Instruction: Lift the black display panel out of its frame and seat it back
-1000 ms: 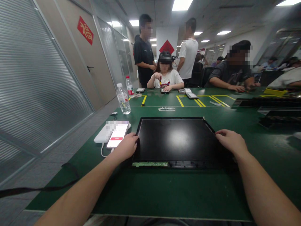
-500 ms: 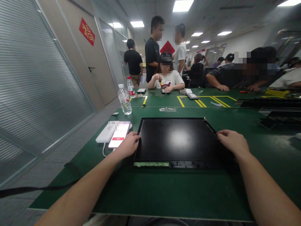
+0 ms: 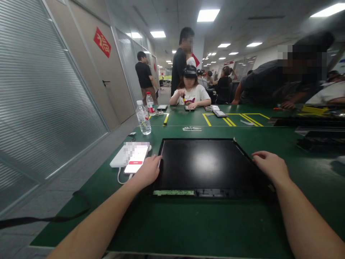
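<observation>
A black LCD screen panel (image 3: 205, 163) in a thin black frame lies flat on the green table (image 3: 199, 226), with a strip of green circuit board (image 3: 174, 193) along its near edge. My left hand (image 3: 149, 169) closes on the panel's left edge, fingertips over the rim and thumb mostly hidden. Beside the right edge is my right hand (image 3: 271, 166), its fingers bent and slightly apart, the tips just off the frame or barely touching it. A lit phone (image 3: 137, 158) rests left of my left hand, partly over a white box-like device (image 3: 118, 158) with a white cable.
Two plastic bottles, one clear (image 3: 143, 118) and one red-capped (image 3: 150, 103), stand at the far left. Small white strips (image 3: 192, 128) lie beyond the panel. Dark stacked parts (image 3: 318, 138) are at the right. A seated person (image 3: 192, 93) works opposite; another person (image 3: 261, 79) leans over the table.
My right hand has shifted slightly outward from the panel's right edge. My left hand stays at the left edge. The person at the right has risen higher and leans over; the view tilts slightly up.
</observation>
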A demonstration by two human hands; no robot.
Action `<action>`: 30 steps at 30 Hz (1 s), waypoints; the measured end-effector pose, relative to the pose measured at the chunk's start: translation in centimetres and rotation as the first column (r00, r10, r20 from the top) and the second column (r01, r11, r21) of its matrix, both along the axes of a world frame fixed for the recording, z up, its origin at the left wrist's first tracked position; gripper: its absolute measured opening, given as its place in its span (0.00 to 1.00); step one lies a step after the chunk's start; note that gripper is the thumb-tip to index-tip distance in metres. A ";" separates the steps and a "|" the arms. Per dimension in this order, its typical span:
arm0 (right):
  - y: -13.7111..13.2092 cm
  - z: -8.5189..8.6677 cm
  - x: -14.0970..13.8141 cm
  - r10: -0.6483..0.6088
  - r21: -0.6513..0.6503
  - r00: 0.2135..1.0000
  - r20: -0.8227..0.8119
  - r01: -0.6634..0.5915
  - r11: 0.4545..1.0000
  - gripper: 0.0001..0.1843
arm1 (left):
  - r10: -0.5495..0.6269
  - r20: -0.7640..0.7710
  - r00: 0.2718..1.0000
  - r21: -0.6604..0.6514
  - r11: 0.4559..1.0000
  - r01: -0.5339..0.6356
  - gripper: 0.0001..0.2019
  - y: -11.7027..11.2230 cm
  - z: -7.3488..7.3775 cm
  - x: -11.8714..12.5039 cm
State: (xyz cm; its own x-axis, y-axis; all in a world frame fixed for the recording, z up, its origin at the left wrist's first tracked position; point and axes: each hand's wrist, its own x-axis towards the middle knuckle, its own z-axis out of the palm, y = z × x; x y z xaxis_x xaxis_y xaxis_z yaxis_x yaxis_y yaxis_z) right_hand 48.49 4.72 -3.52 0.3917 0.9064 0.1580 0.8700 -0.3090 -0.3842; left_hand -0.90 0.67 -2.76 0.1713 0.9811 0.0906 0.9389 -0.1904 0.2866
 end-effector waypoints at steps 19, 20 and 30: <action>0.8 -1.2 -0.8 -0.021 -0.128 1.000 -0.021 0.018 0.992 0.21 | 0.260 0.799 0.543 -0.191 0.965 -0.181 0.24 -0.2 1.9 0.5; 0.8 -1.2 -0.8 -0.016 -0.118 1.000 -0.017 0.014 0.993 0.20 | 0.289 0.846 0.447 -0.228 0.956 -0.187 0.23 -0.2 1.9 0.7; 0.7 -1.2 -1.1 -0.003 -0.127 1.000 -0.019 0.000 0.992 0.21 | 0.454 0.876 0.162 -0.429 0.887 -0.170 0.27 0.1 1.0 1.2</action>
State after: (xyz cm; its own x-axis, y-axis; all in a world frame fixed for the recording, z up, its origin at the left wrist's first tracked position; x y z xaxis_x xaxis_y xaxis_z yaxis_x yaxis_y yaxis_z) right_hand 47.41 5.41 -4.77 0.3950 0.9180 0.0346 0.8625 -0.3577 -0.3580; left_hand 0.27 0.79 -1.79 -0.2271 0.9411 -0.2507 -0.0940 0.2350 0.9674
